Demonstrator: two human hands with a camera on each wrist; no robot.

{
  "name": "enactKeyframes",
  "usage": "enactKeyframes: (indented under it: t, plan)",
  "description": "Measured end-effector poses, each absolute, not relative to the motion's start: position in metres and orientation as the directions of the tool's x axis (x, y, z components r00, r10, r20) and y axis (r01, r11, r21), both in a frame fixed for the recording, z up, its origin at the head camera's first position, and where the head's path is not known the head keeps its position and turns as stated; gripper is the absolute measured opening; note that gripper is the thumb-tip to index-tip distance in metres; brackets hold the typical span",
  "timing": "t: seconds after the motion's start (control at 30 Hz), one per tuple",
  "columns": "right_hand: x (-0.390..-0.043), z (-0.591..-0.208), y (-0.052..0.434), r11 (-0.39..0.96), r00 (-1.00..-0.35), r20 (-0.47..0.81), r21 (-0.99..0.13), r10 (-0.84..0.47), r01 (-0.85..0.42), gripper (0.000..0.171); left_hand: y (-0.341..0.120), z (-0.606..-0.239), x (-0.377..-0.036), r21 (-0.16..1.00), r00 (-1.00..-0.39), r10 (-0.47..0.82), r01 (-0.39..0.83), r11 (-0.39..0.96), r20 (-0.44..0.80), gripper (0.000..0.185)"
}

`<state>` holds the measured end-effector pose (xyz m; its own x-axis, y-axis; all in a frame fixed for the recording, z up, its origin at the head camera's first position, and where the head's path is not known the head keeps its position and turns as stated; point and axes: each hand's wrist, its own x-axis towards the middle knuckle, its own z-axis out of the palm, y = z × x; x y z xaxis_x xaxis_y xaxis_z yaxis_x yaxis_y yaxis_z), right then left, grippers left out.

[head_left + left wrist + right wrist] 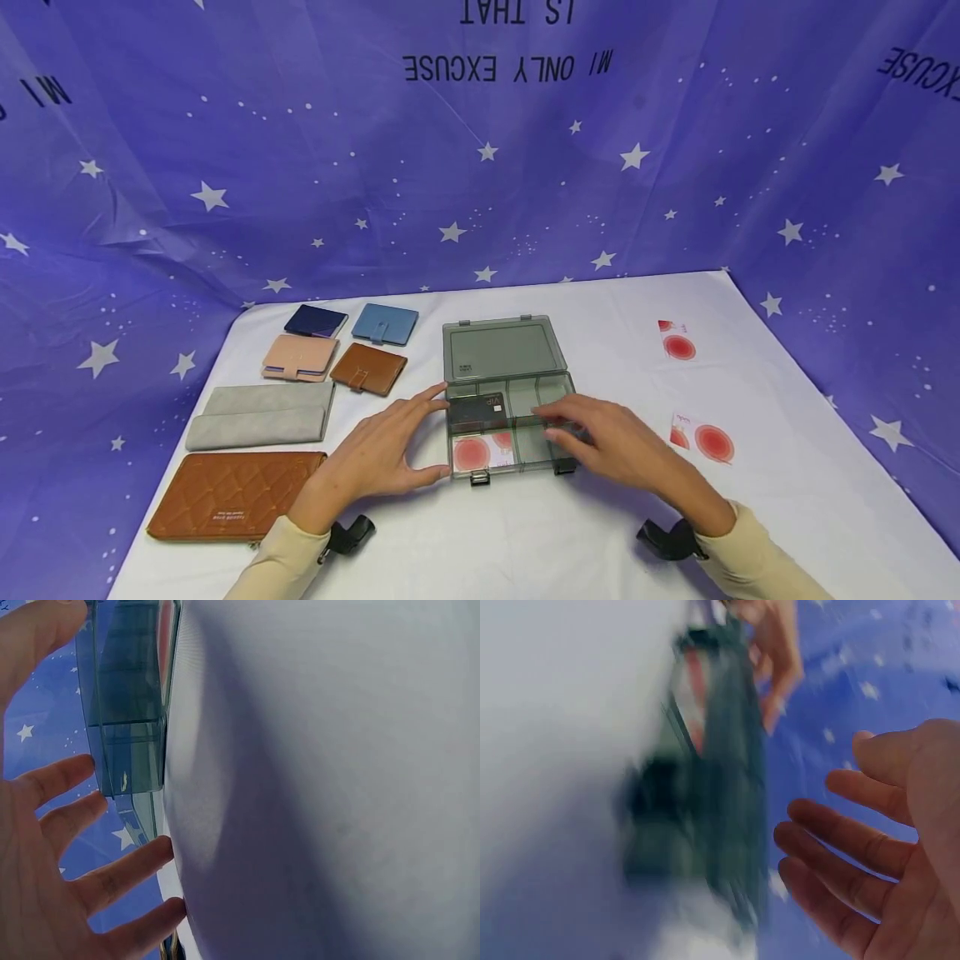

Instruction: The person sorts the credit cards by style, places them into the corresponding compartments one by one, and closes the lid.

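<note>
A grey-green see-through divided box [534,446] lies with its lid [504,350] folded back away from me. In its left compartments are a black VIP card [476,410] and a white card with a red circle [474,452]. My left hand [382,450] is spread along the left side, thumb near the front corner and fingertips at the wall. In the left wrist view, the fingers [124,877] are apart, the upper ones at the box wall. My right hand [611,433] hovers over the right compartments, fingers loosely bent and holding nothing; the right wrist view has the box blurred.
Two red-circle cards lie to the right, one farther back [678,342], one nearer [702,439]. On the left are small wallets: navy [315,321], blue [386,323], pink [300,357], brown [369,369]. Nearer lie a grey long wallet [258,414] and a brown quilted pouch [236,496].
</note>
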<state>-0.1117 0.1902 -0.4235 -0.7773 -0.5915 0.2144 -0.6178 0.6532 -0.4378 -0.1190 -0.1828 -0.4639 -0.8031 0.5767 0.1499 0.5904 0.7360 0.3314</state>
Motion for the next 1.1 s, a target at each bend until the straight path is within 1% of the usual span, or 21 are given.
enactKeyframes:
  t: [0.07,0.13,0.27,0.43,0.63,0.8,0.93,1.1]
  plan:
    - [-0.114,-0.418,0.21,0.651,-0.794,0.245,-0.466,-0.556,-0.599,0.037,-0.183,-0.464,-0.119,0.338,-0.802,0.579,0.591,0.733,0.146,0.09]
    - [-0.116,-0.416,0.229,0.666,-0.811,0.264,-0.468,-0.522,-0.581,0.041,-0.183,-0.464,-0.12,0.344,-0.8,0.582,0.592,0.728,0.145,0.09]
    - [-0.114,-0.418,0.26,0.712,-0.84,0.278,-0.446,-0.465,-0.542,0.046,-0.184,-0.463,-0.12,0.357,-0.798,0.586,0.592,0.722,0.14,0.09]
    - [-0.105,-0.431,0.287,0.755,-0.865,0.273,-0.422,-0.422,-0.501,0.05,-0.184,-0.463,-0.121,0.364,-0.8,0.587,0.588,0.722,0.128,0.09]
    - [-0.094,-0.449,0.309,0.81,-0.898,0.222,-0.388,-0.38,-0.439,0.053,-0.182,-0.463,-0.121,0.367,-0.796,0.592,0.591,0.719,0.122,0.096]
    - [-0.086,-0.457,0.322,0.862,-0.931,0.144,-0.353,-0.335,-0.364,0.063,-0.181,-0.465,-0.12,0.368,-0.801,0.584,0.586,0.722,0.13,0.1]
    - [-0.083,-0.462,0.327,0.861,-0.932,0.145,-0.356,-0.332,-0.363,0.066,-0.181,-0.465,-0.118,0.365,-0.807,0.575,0.58,0.728,0.135,0.1]
    - [-0.084,-0.467,0.329,0.816,-0.895,0.241,-0.373,-0.375,-0.442,0.063,-0.181,-0.465,-0.118,0.366,-0.808,0.575,0.579,0.729,0.132,0.098]
